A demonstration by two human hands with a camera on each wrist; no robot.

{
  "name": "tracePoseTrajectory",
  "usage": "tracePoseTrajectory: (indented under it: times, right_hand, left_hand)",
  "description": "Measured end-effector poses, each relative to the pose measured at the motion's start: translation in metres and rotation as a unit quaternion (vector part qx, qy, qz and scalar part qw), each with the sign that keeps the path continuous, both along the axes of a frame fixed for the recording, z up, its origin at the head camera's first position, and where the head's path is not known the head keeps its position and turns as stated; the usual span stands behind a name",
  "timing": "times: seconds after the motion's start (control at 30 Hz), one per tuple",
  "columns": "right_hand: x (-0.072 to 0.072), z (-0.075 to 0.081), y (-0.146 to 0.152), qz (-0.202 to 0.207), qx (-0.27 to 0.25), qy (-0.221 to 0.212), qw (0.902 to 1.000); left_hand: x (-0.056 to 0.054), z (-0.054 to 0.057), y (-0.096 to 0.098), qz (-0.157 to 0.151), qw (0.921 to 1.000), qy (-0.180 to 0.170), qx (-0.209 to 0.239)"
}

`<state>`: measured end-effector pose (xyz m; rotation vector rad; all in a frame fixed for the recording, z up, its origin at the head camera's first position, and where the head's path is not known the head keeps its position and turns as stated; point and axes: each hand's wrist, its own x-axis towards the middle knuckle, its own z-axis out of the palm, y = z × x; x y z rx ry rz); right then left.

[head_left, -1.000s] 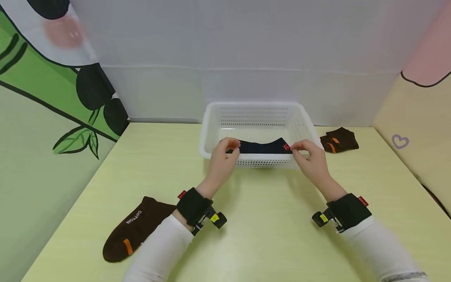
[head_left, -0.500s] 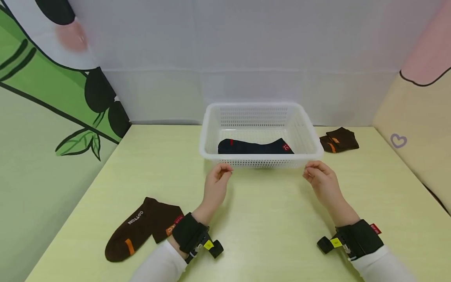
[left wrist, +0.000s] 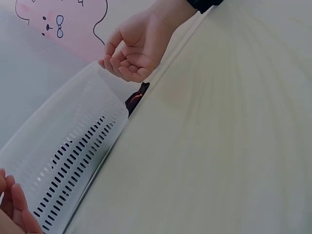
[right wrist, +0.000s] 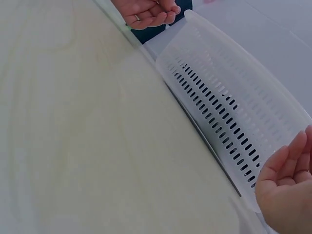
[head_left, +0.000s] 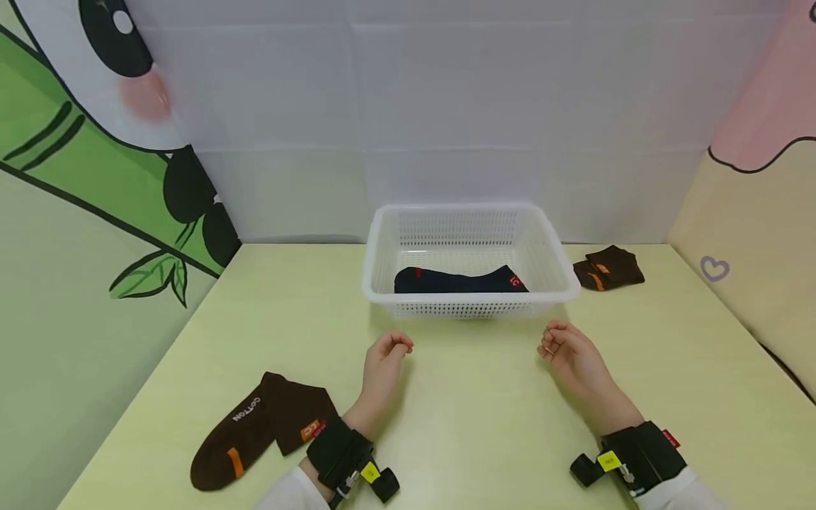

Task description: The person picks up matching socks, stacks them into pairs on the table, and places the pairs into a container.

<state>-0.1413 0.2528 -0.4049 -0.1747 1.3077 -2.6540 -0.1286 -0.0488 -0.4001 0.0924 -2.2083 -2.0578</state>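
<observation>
Both your hands are holding nothing right now, fingers loosely curled with just narrow gaps at the tips. Your left hand point(head_left: 384, 365) sits around the lower middle of the head view, your right hand point(head_left: 576, 360) right of center, both over the table point(head_left: 478, 425) in front of the white plastic basket point(head_left: 472, 298). The navy sock point(head_left: 455, 282) with red marks lies inside it, along the near wall. You've got a brown "COTTON" sock point(head_left: 239, 432) lower left by your left wristband point(head_left: 340, 453), and a folded brown sock point(head_left: 615, 268) on the right, just beside the basket.
</observation>
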Motion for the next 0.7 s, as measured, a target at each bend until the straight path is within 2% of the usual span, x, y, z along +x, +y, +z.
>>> tracePoseTrajectory:
  times: [0.07,0.13,0.27,0.37,0.53,0.7]
  right_hand:
    - [0.001,-0.002,-0.002,-0.017,0.026,-0.003,0.9995]
    - [0.000,-0.004,-0.004,-0.041,0.082,-0.005,0.9958]
    - [-0.002,-0.007,-0.006,-0.067,0.215,-0.005,0.9743]
    - [-0.002,-0.008,-0.005,-0.064,0.282,-0.003,0.9571]
    - [-0.003,-0.010,-0.001,-0.059,0.343,0.004,0.9373]
    - [-0.002,-0.010,-0.001,-0.060,0.352,0.002,0.9341]
  left_hand:
    - [0.001,-0.003,-0.001,0.003,1.0000,-0.006,0.002]
    - [0.001,-0.006,-0.002,0.006,0.9999,-0.013,0.005]
    - [0.000,-0.012,-0.005,0.009,0.9996,-0.020,0.016]
    - [-0.001,-0.015,-0.005,0.004,0.9995,-0.021,0.025]
    - [-0.003,-0.018,-0.003,-0.005,0.9994,-0.017,0.030]
    - [-0.004,-0.019,-0.001,-0.012,0.9992,-0.017,0.035]
